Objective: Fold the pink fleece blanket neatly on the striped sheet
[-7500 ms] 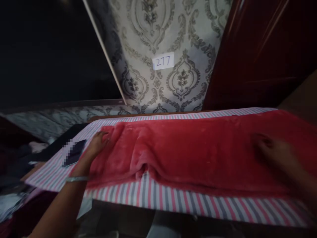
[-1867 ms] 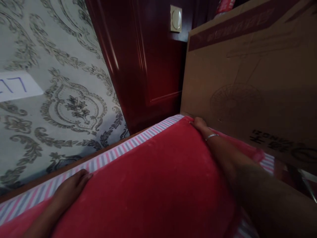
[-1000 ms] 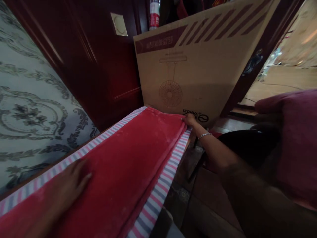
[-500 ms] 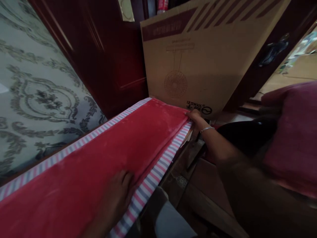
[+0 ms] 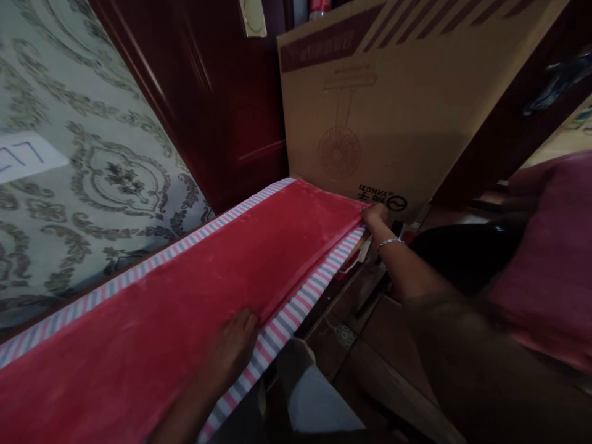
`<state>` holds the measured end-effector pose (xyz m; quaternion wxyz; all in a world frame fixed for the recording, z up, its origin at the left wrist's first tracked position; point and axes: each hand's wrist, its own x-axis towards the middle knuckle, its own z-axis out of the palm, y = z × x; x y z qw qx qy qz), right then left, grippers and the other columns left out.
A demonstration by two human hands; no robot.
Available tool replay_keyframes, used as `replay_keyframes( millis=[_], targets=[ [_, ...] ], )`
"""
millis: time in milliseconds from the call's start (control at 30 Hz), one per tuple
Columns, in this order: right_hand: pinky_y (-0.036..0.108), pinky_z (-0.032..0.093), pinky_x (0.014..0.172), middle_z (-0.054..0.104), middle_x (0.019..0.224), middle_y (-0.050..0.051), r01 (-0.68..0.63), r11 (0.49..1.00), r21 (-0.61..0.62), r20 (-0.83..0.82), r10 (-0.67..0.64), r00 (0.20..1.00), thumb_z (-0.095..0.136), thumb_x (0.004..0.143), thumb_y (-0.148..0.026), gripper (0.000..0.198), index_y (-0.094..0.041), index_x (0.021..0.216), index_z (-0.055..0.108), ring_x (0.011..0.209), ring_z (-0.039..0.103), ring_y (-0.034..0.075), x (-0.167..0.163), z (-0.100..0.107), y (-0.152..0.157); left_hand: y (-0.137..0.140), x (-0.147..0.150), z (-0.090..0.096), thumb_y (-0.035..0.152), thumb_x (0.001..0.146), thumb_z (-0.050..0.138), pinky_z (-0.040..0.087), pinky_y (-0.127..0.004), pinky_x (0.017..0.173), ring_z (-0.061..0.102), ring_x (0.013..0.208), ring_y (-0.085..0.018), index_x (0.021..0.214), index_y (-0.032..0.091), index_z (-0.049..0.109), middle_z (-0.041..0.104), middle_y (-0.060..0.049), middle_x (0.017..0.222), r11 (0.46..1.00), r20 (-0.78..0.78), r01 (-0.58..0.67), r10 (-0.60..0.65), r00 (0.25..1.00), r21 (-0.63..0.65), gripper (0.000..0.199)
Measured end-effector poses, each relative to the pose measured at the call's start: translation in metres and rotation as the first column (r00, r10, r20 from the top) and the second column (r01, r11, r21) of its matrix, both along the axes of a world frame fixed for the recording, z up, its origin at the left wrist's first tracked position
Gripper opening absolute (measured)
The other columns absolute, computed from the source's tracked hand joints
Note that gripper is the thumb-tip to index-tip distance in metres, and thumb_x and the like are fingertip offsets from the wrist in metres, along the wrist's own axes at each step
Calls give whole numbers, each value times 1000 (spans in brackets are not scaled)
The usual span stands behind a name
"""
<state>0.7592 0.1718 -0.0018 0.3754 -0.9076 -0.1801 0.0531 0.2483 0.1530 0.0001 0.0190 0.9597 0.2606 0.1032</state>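
Note:
A long red cloth (image 5: 208, 277), folded with layered edges, lies over a striped pink, grey and white cloth (image 5: 296, 311) on a narrow raised surface. At the cloth's near edge, my left hand (image 5: 238, 345) has its fingers curled and closed on the red fabric. Farther off, my right hand (image 5: 377, 216), with a thin bracelet on the wrist, grips the far right corner of the same red cloth. Its fingertips are partly hidden. The striped cloth shows along both long sides of the red one.
A large cardboard box (image 5: 370, 117) stands upright past the far end, against a dark red door (image 5: 231, 105). Patterned wallpaper (image 5: 115, 166) with a paper label (image 5: 28, 157) runs along the left. A dark red fabric-covered thing (image 5: 546, 246) is at the right, above a tiled floor (image 5: 393, 333).
The view has swung left, so the scene sits farther right and the wall label shows. Both hands stay at the same places on the red cloth.

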Motion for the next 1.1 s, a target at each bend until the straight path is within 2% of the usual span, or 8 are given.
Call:
replay_keyframes(
  millis=[167,267,333,433,533,700,933,1100],
  targets=[
    [48,46,97,60,129,22,51,998,31,134,-55,989,55,85,-18,41,-11,124,64,123,53,35,-28,17,-5,17,8,21,32,96,45,51,-32,68,65,78,-20,91,21,63,66,-7,90,988,97,-51,66,993,-143,22],
    [52,39,106,57,134,20,-253,961,114,393,190,900,56,83,-17,40,-14,122,64,129,45,34,-64,19,-13,23,33,31,33,93,49,51,-35,73,63,85,-22,96,20,63,64,-8,96,992,101,-61,72,992,-108,19],
    [48,42,104,64,120,16,-619,779,102,500,498,709,56,82,-16,32,-16,112,68,118,54,29,-93,12,-19,22,55,31,32,90,53,50,-36,76,62,90,-22,99,19,62,61,-9,101,996,75,-30,37,996,-90,17],
    [44,46,100,67,115,10,-928,371,28,532,781,328,59,79,-15,31,-21,108,68,111,58,25,-133,-2,-29,19,84,23,26,91,53,49,-36,83,59,96,-22,101,18,61,59,-10,106,997,26,-25,27,999,-78,15],
    [41,47,97,66,118,11,-972,230,-53,523,835,169,59,77,-10,37,-19,111,66,113,58,24,-153,-10,-37,18,98,15,16,94,44,48,-36,83,60,94,-22,101,16,61,59,-11,105,993,-79,-105,101,992,-55,18],
    [35,47,84,68,97,10,-923,356,-145,539,811,228,50,84,-5,25,-17,94,69,92,60,21,-156,-15,-43,10,101,15,11,95,38,46,-34,81,61,92,-21,106,14,60,61,-12,106,991,-196,-124,112,974,-52,25],
    [34,47,81,68,91,10,-900,420,-118,524,796,303,48,87,-10,24,-17,95,71,88,60,22,-161,-6,-50,21,99,36,24,94,44,48,-33,79,61,88,-20,97,16,65,65,-10,99,980,-58,-70,60,997,-188,22],
    [52,31,111,53,145,15,-783,593,-189,500,744,443,51,95,-44,51,-21,141,54,138,40,33,-176,23,-25,45,100,36,34,90,54,31,-61,110,39,138,-40,139,15,55,46,-20,150,982,35,-173,170,985,75,52]
  ],
)
